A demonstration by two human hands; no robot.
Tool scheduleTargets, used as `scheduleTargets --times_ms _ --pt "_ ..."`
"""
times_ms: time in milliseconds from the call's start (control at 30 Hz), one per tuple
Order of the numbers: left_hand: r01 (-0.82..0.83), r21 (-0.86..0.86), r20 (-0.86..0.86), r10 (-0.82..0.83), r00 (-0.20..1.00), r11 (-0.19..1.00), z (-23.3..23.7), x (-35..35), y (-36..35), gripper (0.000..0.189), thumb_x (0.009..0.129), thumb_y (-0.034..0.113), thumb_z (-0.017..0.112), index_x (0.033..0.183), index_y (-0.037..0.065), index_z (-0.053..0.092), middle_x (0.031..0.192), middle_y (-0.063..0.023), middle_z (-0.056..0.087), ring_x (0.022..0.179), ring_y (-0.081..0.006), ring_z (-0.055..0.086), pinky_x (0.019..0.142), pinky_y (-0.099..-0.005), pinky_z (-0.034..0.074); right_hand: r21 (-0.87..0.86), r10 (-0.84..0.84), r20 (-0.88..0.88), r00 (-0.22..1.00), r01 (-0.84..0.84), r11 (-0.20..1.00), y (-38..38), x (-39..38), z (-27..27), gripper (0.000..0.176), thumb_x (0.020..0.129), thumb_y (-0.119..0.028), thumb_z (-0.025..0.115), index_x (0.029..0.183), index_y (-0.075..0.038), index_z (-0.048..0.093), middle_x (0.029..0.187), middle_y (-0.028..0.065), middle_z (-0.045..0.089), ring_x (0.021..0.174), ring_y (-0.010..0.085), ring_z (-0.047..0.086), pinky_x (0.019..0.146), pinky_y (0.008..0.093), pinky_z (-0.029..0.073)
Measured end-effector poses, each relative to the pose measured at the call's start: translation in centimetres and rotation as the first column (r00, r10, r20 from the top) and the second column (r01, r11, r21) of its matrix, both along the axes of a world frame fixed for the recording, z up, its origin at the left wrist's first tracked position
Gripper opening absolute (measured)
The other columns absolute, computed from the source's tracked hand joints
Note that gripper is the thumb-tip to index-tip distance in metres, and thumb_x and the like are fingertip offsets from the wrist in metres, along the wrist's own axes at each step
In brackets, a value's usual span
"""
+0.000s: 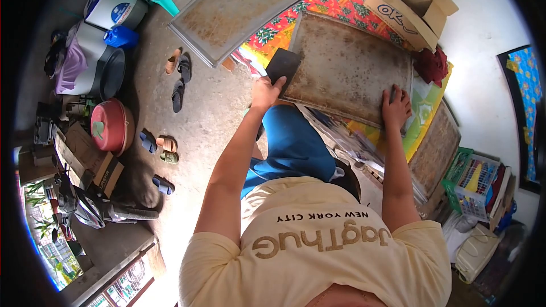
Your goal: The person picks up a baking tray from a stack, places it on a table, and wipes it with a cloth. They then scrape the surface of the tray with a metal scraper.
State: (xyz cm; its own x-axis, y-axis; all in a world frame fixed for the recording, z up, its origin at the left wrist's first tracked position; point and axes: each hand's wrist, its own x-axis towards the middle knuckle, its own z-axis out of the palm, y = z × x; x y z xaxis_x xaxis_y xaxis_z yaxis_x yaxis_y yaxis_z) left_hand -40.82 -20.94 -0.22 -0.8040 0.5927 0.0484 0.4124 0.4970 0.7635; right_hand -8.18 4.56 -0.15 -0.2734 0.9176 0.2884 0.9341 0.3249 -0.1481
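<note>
A worn metal baking tray (pixel 350 62), stained brown, lies on the cloth-covered table before me. My left hand (pixel 266 91) is closed around a flat black rectangular piece (pixel 283 64), held at the tray's left edge with the thumb on top. My right hand (pixel 396 108) grips the tray near its right front corner, its fingers bent over the rim. A small dark patch shows between those fingers, and I cannot tell what it is. Beyond my left hand, another stained tray (pixel 242 11) rests at the table's far left. A dark red cloth (pixel 430 66) is bunched beside the tray's right end.
An open cardboard box (pixel 406 14) stands at the table's back right. Another brown-stained tray (pixel 435 148) leans low on the right, near a green and blue basket (pixel 472 182). Slippers (pixel 178 95) lie about the floor at left, with a red tub (pixel 111 127) beyond them.
</note>
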Motion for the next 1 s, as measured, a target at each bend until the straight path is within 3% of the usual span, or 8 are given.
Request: scheduleTargets --times_ms 133,233,333,467,600,700,833,1000 --pt "-0.102 0.275 0.139 0.065 0.988 0.956 -2.0 -0.5 0.4 0.056 0.081 0.043 0.077 0.057 -0.003 0.054 0.057 -0.0240 0.058 0.051 -0.0352 0.058 0.055 -0.0448 0.046 0.007 0.008 -0.001 1.000 -0.008 1.000 -0.1 0.1 0.0 0.050 0.094 -0.055 0.050 0.135 -0.028 0.053 0.141 0.0093 0.047 0.131 0.0321 0.041 0.107 0.0501 0.027" --pt "-0.034 -0.049 -0.065 0.030 0.997 0.998 -0.4 1.5 -0.2 0.056 0.082 0.044 0.075 0.058 -0.003 0.056 0.058 -0.0239 0.058 0.051 -0.0354 0.059 0.053 -0.0447 0.047 0.005 0.014 -0.002 1.000 -0.014 1.000 -0.1 0.1 0.2 0.050 0.094 -0.055 0.049 0.136 -0.028 0.052 0.142 0.0092 0.046 0.131 0.0320 0.040 0.107 0.0497 0.027" --pt "-0.075 0.078 0.222 0.056 0.974 0.994 -0.4 1.8 -0.3 0.058 0.084 0.046 0.073 0.058 -0.003 0.056 0.058 -0.0248 0.059 0.055 -0.0387 0.062 0.055 -0.0463 0.048 -0.002 -0.001 0.019 1.000 0.001 1.000 -0.1 -0.1 0.2 0.050 0.094 -0.055 0.049 0.136 -0.028 0.052 0.142 0.0093 0.046 0.132 0.0318 0.039 0.107 0.0495 0.027" --pt "-0.066 -0.060 -0.091 0.060 0.994 0.996 -0.2 1.0 0.1 0.056 0.085 0.051 0.068 0.064 0.000 0.059 0.067 -0.0240 0.063 0.070 -0.0419 0.065 0.064 -0.0475 0.052 -0.019 -0.001 0.022 1.000 0.002 1.000 -0.2 0.1 0.2 0.050 0.094 -0.055 0.048 0.136 -0.028 0.052 0.143 0.0092 0.045 0.133 0.0317 0.038 0.108 0.0497 0.026" --pt "-0.021 -0.224 -0.055 0.009 0.998 0.974 1.6 0.8 0.4 0.052 0.085 0.051 0.068 0.071 0.001 0.063 0.071 -0.0218 0.066 0.073 -0.0402 0.067 0.068 -0.0478 0.053 -0.025 -0.003 0.031 1.000 0.004 1.000 0.0 -0.1 0.1 0.050 0.095 -0.056 0.048 0.136 -0.028 0.052 0.144 0.0092 0.044 0.133 0.0317 0.038 0.109 0.0498 0.025" --pt "0.011 -0.154 0.123 0.008 0.992 0.988 2.0 -1.3 0.3 0.055 0.085 0.054 0.066 0.071 0.001 0.065 0.075 -0.0223 0.067 0.077 -0.0401 0.068 0.070 -0.0479 0.053 -0.020 0.009 0.020 1.000 -0.009 1.000 0.1 0.1 -0.1 0.051 0.095 -0.056 0.048 0.137 -0.028 0.051 0.144 0.0091 0.044 0.134 0.0318 0.037 0.109 0.0498 0.025" --pt "0.102 -0.215 0.037 -0.096 0.995 0.971 1.5 1.4 1.9 0.053 0.085 0.053 0.065 0.087 0.000 0.064 0.081 -0.0235 0.068 0.083 -0.0412 0.067 0.073 -0.0480 0.052 -0.027 0.008 0.011 1.000 -0.008 1.000 0.2 0.0 0.0 0.051 0.094 -0.056 0.048 0.137 -0.028 0.051 0.144 0.0094 0.044 0.134 0.0321 0.037 0.108 0.0503 0.025" --pt "0.016 -0.121 -0.069 -0.024 0.997 0.992 0.4 0.7 3.5 0.055 0.081 0.053 0.071 0.066 0.001 0.061 0.063 -0.0200 0.063 0.063 -0.0386 0.064 0.059 -0.0472 0.049 -0.040 0.003 0.008 1.000 -0.003 0.999 -0.1 -0.1 0.4 0.050 0.094 -0.055 0.049 0.136 -0.028 0.051 0.143 0.0107 0.045 0.133 0.0326 0.038 0.108 0.0505 0.026"
